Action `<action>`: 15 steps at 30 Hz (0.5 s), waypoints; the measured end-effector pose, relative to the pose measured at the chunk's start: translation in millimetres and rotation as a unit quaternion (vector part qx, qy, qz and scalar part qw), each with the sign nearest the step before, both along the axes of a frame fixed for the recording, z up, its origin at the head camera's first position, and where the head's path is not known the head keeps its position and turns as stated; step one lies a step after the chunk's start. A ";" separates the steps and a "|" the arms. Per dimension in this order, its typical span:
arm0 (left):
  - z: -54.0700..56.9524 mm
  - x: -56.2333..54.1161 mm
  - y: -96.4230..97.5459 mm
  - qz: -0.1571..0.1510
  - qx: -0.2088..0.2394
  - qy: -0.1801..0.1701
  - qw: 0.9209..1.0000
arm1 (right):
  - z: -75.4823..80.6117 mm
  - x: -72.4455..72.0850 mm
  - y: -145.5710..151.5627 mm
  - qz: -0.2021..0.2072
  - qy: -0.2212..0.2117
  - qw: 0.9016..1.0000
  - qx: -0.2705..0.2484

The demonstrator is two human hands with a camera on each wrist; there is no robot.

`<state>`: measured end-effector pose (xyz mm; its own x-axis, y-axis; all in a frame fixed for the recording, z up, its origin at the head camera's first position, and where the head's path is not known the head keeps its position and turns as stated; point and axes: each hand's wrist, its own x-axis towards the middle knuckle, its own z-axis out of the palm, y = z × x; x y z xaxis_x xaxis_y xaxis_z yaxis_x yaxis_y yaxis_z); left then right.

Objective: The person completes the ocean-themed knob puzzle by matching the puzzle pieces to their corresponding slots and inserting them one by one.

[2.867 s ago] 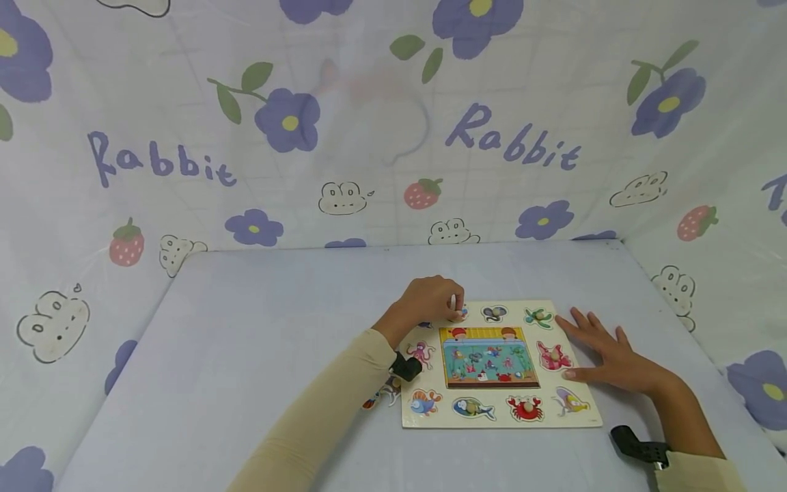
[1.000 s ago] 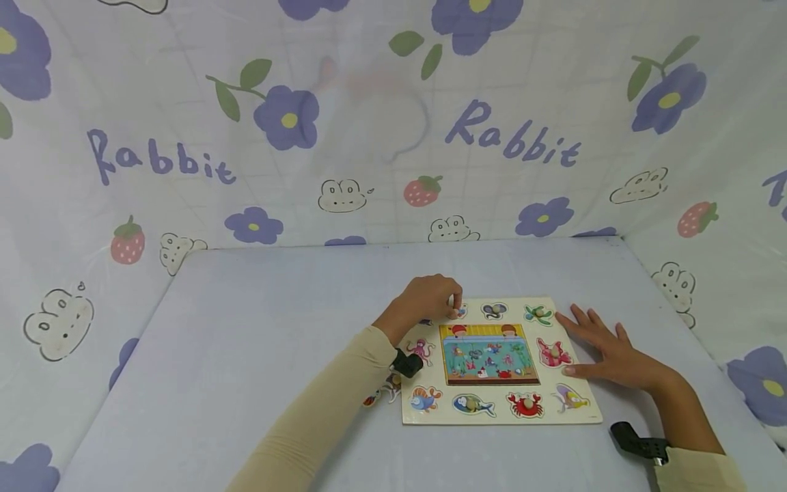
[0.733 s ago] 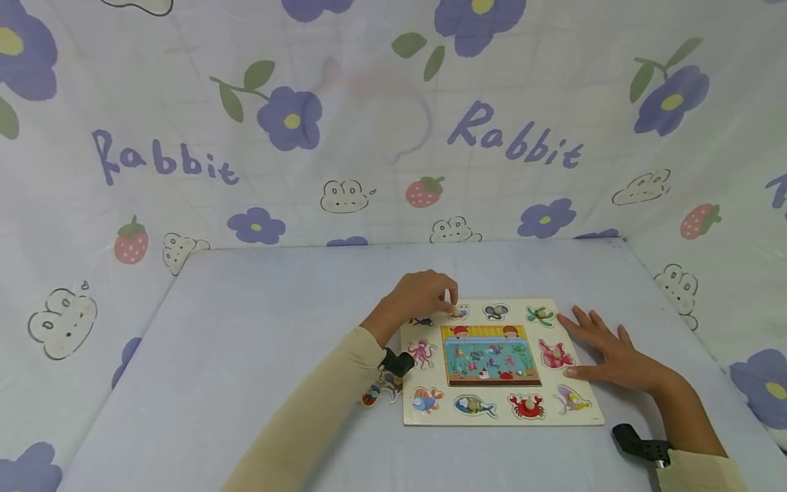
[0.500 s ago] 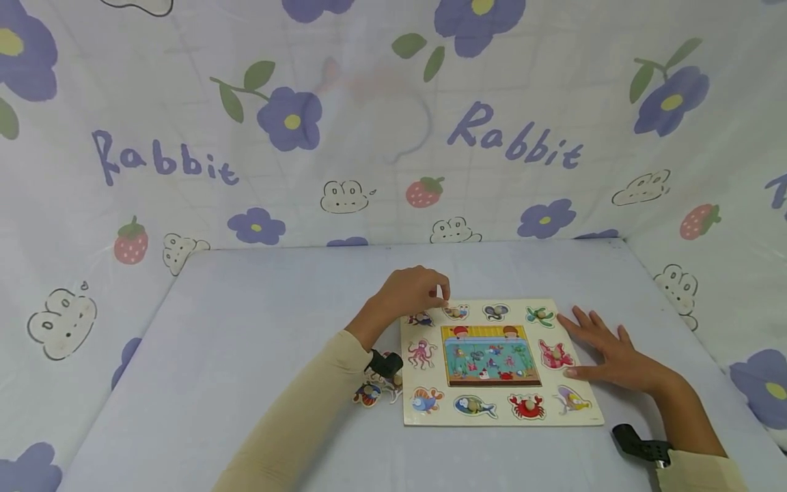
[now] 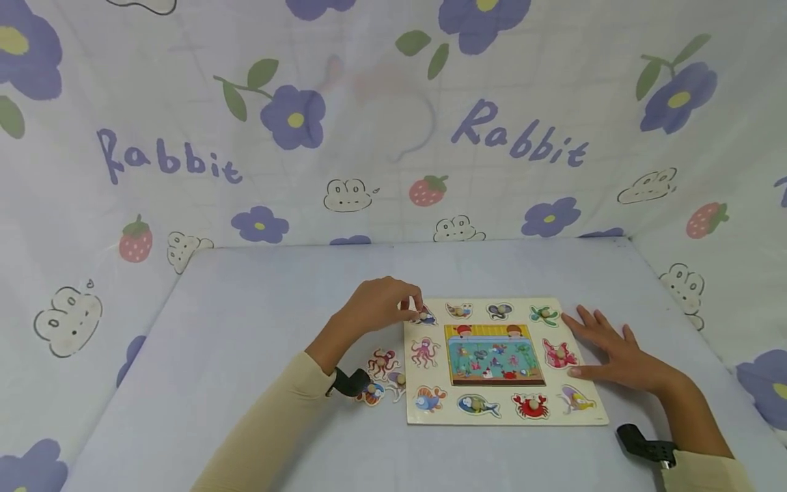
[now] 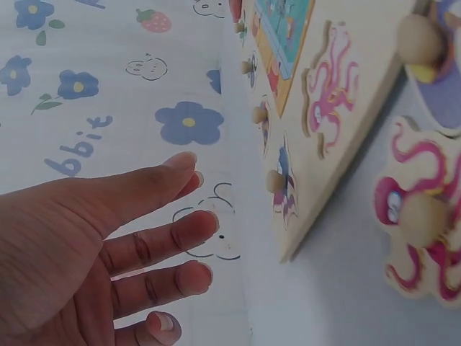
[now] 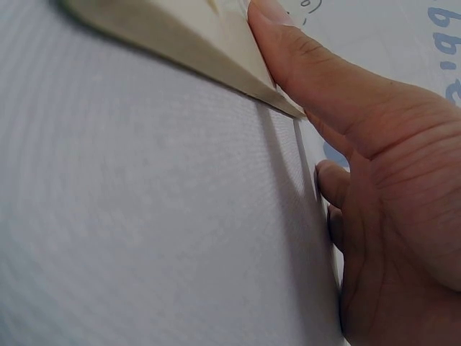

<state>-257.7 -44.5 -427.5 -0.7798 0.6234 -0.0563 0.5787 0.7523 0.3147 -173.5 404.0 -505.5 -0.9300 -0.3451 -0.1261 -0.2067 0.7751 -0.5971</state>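
Observation:
A wooden knob puzzle board with sea animals round an aquarium picture lies on the table. My left hand hovers by its far left corner, near a knobbed dark blue piece. In the left wrist view the left hand has loosely bent fingers, nothing between them. My right hand lies spread at the board's right edge, its thumb touching the edge in the right wrist view. Left of the board lie a loose octopus piece, an orange-and-blue piece and a pale purple piece.
The octopus recess and the blue-and-orange recess show no knobs. Knobbed pieces such as the red crab and the blue fish sit in the board. A patterned curtain hangs behind the white table.
My left hand has let go of the small knobbed piece at the board's far edge and moved left. The loose pieces have come into fuller view. My right hand stays in place.

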 end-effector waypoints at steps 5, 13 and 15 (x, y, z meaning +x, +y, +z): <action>-4.0 10.4 -16.6 0.002 -0.002 -0.004 1.000 | -0.6 0.0 0.4 0.000 0.002 1.000 -0.005; -14.0 25.4 -40.5 0.008 -0.014 0.002 1.000 | 0.2 0.6 -0.4 0.001 0.004 1.000 -0.001; -15.9 28.9 -45.1 0.010 -0.013 0.001 1.000 | 1.1 0.6 -1.0 0.000 0.004 1.000 -0.001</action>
<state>-228.9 -89.6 -443.4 -0.7920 0.6063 -0.0718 0.5642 0.7717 0.2935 -172.9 403.0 -504.4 -0.9307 -0.3461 -0.1185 -0.2120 0.7742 -0.5964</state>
